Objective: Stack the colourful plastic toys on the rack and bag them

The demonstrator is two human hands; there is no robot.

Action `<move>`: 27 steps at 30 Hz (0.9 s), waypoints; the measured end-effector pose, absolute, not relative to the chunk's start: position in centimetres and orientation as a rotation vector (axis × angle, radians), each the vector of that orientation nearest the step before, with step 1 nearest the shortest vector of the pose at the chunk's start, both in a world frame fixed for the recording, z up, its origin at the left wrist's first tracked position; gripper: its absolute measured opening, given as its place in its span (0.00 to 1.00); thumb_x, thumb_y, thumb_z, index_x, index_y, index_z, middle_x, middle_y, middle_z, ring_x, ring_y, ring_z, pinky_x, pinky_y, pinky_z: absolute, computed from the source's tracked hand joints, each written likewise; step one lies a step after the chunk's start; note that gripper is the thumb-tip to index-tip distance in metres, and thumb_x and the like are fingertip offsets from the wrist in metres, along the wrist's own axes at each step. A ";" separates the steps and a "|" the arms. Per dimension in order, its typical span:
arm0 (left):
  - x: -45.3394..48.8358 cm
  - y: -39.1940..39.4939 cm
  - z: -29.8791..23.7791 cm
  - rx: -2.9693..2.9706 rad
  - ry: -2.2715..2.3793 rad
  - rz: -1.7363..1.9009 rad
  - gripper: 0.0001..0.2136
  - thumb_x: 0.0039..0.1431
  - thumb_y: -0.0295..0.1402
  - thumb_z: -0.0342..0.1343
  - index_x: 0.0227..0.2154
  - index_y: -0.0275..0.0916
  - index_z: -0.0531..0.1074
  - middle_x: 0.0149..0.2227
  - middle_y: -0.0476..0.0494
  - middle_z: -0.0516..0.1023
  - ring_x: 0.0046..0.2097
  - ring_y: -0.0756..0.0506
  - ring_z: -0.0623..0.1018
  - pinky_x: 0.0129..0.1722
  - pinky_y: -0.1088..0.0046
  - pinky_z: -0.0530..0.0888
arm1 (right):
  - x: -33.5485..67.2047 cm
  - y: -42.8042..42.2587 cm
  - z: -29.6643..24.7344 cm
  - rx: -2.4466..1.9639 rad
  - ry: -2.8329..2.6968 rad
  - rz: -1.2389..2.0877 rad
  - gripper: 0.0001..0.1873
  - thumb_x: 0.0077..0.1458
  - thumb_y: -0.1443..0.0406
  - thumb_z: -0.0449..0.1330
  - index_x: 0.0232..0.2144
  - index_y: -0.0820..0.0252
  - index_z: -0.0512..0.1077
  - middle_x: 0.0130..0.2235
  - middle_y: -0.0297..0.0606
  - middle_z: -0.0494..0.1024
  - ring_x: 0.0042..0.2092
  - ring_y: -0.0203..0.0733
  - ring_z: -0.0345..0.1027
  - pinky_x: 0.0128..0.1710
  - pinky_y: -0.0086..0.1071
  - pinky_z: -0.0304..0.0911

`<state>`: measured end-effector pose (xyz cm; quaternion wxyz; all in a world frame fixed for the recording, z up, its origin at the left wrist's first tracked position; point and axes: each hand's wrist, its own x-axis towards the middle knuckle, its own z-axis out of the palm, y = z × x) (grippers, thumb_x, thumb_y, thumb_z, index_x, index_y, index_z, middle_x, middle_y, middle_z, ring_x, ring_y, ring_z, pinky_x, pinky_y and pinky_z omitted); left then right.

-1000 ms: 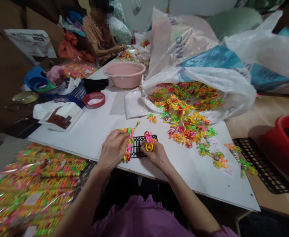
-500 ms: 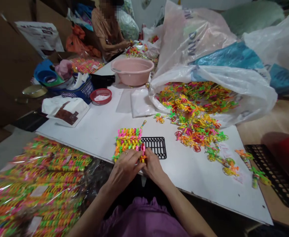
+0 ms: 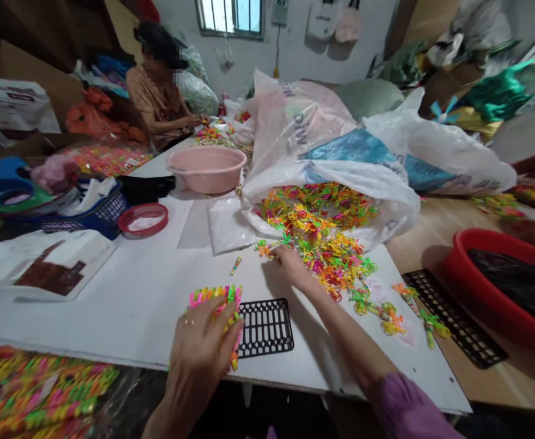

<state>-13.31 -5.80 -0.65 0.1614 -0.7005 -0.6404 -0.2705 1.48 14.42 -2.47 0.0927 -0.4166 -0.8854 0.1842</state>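
My left hand [image 3: 203,344] lies with fingers spread over rows of small bright plastic pieces [image 3: 215,294], pink, yellow, green and orange. Those pieces stand packed on a black plastic rack [image 3: 266,327], whose right part shows bare slots. My right hand [image 3: 290,265] is stretched forward, its fingertips closed at the edge of a small orange and green toy bicycle [image 3: 262,247]. To the right of that hand spreads a heap of similar toy bicycles [image 3: 336,253], spilling out of a clear plastic bag [image 3: 398,213]. A small printed tube [image 3: 235,266] lies beyond the rack.
A pink basin [image 3: 206,174], a red basket [image 3: 143,221] and a blue basket [image 3: 112,214] stand at the back left. Clear plastic sheets [image 3: 231,228] lie before the bag. Rightward are another black rack [image 3: 454,320] and a red tub [image 3: 466,244]. A co-worker [image 3: 160,91] sits behind.
My right hand has left the rack and reached forward to the toy bicycle by the heap. My left hand stays at the rack, now spread over the rows. The view has tilted up and turned right.
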 end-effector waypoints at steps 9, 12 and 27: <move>-14.4 -2.1 -2.4 -2.182 -1.945 -0.633 0.09 0.62 0.30 0.45 0.34 0.40 0.71 0.33 0.45 0.75 0.39 0.45 0.73 0.42 0.66 0.68 | -0.1 16.2 -3.9 -1.341 -2.671 0.291 0.10 0.57 0.69 0.50 0.39 0.64 0.69 0.43 0.46 0.71 0.43 0.42 0.64 0.41 0.30 0.57; -14.9 -2.1 -2.3 -2.141 -2.002 -0.609 0.09 0.61 0.31 0.46 0.35 0.38 0.71 0.35 0.43 0.75 0.40 0.43 0.73 0.42 0.65 0.68 | 1.4 13.8 -4.5 -1.338 -2.503 0.594 0.09 0.55 0.63 0.53 0.37 0.61 0.69 0.36 0.38 0.73 0.36 0.38 0.65 0.34 0.28 0.56; -15.2 -1.8 -1.3 -2.274 -2.076 -0.773 0.09 0.60 0.28 0.46 0.40 0.38 0.70 0.39 0.43 0.75 0.44 0.45 0.72 0.46 0.67 0.68 | -2.2 5.0 -7.1 -1.222 -2.049 1.280 0.07 0.51 0.65 0.55 0.35 0.61 0.69 0.32 0.36 0.75 0.32 0.38 0.66 0.34 0.29 0.60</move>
